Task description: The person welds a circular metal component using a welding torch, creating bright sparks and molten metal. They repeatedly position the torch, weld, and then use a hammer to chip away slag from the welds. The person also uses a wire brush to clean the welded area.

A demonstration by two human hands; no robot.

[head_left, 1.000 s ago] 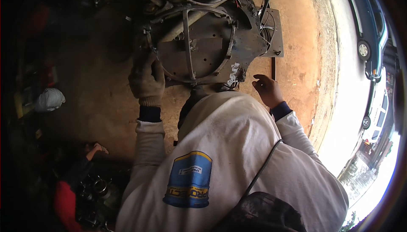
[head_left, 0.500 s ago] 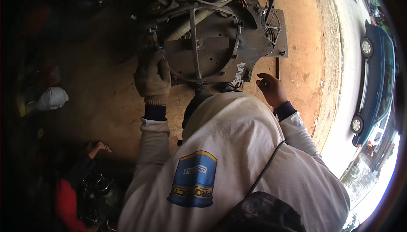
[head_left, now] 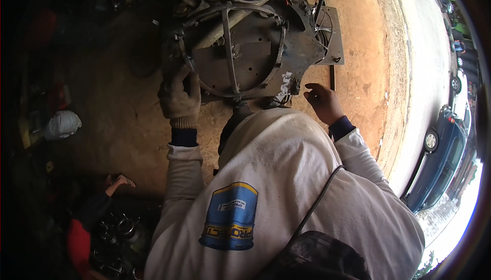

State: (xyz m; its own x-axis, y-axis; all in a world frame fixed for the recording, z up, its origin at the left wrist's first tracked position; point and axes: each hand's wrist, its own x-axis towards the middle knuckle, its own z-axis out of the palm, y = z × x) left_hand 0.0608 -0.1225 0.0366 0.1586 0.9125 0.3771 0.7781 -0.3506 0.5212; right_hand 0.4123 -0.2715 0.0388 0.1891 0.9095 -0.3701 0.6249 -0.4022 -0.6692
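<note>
My left hand [head_left: 179, 97], in a dirty tan knit glove, is at the lower left side of a round metal frame [head_left: 228, 49]. Its thumb and bent fingers close at the ring's edge; the exact contact is dark. The frame is a thin ring with a flat bar across the middle. It lies over a dark metal plate [head_left: 294, 42] with several holes and a torn white sticker. To the right of that plate's near edge hovers my bare right hand [head_left: 326, 103]. Its fingers are loosely bent and apart, with nothing in them.
Cables and a pale tube [head_left: 220, 31] cross the assembly's far side. At the lower left, another person's leg [head_left: 102, 203] shows near dark metal parts [head_left: 125, 229]. A white sack [head_left: 62, 125] lies on the brown ground at left. A blue car [head_left: 434, 172] is on the right.
The whole view has shifted slightly, moving the frame and both hands a little left in the picture. The blue car appears lower. Both hands keep nearly the same pose.
</note>
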